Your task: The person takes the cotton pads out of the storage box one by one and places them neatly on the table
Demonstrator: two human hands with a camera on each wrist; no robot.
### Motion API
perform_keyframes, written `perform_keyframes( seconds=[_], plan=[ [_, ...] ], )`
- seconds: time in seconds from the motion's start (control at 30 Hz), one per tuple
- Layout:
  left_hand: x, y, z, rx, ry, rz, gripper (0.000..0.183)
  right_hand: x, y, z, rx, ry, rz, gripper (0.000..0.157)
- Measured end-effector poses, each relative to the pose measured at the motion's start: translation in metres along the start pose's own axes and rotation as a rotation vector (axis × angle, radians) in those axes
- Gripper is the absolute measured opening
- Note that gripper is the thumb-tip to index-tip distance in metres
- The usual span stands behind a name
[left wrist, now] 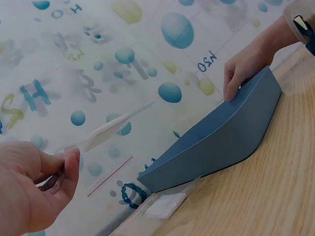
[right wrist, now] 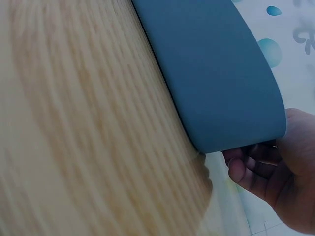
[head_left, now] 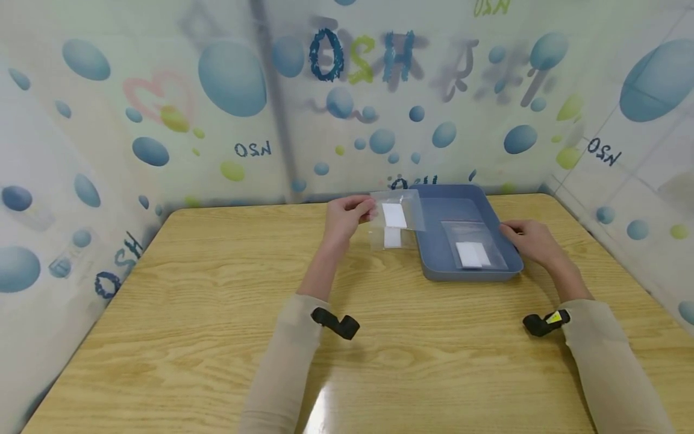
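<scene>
My left hand (head_left: 347, 218) pinches the edge of a clear zip bag (head_left: 410, 208) with a white rectangular piece inside. In the left wrist view this bag is seen nearly edge-on, raised off the table. Below it, a second clear bag (head_left: 393, 239) with a white piece lies on the table beside the blue-grey tray (head_left: 454, 276), partly hidden by the raised one. Another clear bag (head_left: 473, 254), holding white pieces, lies in the front part of the tray. My right hand (head_left: 532, 240) grips the tray's right rim, its thumb over the edge and its fingers outside.
The tray stands on a wood-grain table (head_left: 217, 313), towards its back edge. A patterned curtain (head_left: 336, 138) with blue and green spots hangs behind the table and along both sides. Each sleeve carries a black wrist device (head_left: 336, 323).
</scene>
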State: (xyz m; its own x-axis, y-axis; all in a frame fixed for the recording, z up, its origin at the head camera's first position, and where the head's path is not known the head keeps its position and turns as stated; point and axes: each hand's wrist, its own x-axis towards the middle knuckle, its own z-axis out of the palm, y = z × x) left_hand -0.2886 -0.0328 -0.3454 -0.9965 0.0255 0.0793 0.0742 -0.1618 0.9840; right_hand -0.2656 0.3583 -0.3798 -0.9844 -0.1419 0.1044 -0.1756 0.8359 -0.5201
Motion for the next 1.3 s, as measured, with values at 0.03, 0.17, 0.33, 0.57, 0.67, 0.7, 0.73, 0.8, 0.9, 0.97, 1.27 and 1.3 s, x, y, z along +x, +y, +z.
perform_keyframes(
  seconds=[0.03, 0.17, 0.33, 0.57, 0.67, 0.7, 0.73, 0.8, 0.9, 0.97, 1.27, 1.3],
  plan=[
    [0.001, 0.0, -0.002, 0.001, 0.007, -0.008, 0.019, 0.0, 0.0, 0.0, 0.001, -0.002, 0.001, 0.051],
    [0.004, -0.001, -0.011, -0.021, 0.025, -0.028, 0.02, 0.0, 0.0, 0.0, 0.001, -0.005, 0.0, 0.05],
    [0.008, -0.003, -0.021, -0.035, 0.055, -0.022, 0.021, 0.0, -0.001, 0.0, -0.001, -0.001, -0.002, 0.05],
    [0.011, -0.004, -0.034, -0.039, 0.091, -0.004, 0.021, 0.001, 0.0, 0.0, -0.001, 0.0, 0.003, 0.05],
    [0.012, -0.005, -0.04, -0.027, 0.097, 0.003, 0.021, 0.0, 0.0, 0.0, 0.001, -0.003, 0.006, 0.051],
    [0.012, -0.005, -0.042, -0.022, 0.099, 0.005, 0.021, 0.0, 0.0, 0.0, 0.003, -0.004, 0.007, 0.051],
    [0.012, -0.005, -0.043, -0.02, 0.101, 0.006, 0.021, 0.0, 0.0, 0.0, 0.004, -0.005, 0.008, 0.052],
    [0.012, -0.005, -0.046, -0.013, 0.106, 0.006, 0.021, 0.0, 0.0, 0.0, 0.006, -0.007, 0.009, 0.052],
    [0.012, -0.007, -0.05, -0.007, 0.108, -0.005, 0.022, 0.0, 0.001, 0.0, 0.008, -0.007, 0.009, 0.052],
    [0.013, -0.008, -0.053, -0.003, 0.114, -0.02, 0.023, 0.0, 0.001, 0.0, 0.006, -0.005, 0.008, 0.051],
    [0.013, -0.013, -0.064, 0.009, 0.144, -0.065, 0.025, 0.0, -0.002, 0.0, 0.004, -0.009, 0.015, 0.052],
    [0.013, -0.013, -0.065, 0.013, 0.148, -0.066, 0.025, 0.0, -0.002, 0.0, 0.004, -0.01, 0.016, 0.052]
  ],
)
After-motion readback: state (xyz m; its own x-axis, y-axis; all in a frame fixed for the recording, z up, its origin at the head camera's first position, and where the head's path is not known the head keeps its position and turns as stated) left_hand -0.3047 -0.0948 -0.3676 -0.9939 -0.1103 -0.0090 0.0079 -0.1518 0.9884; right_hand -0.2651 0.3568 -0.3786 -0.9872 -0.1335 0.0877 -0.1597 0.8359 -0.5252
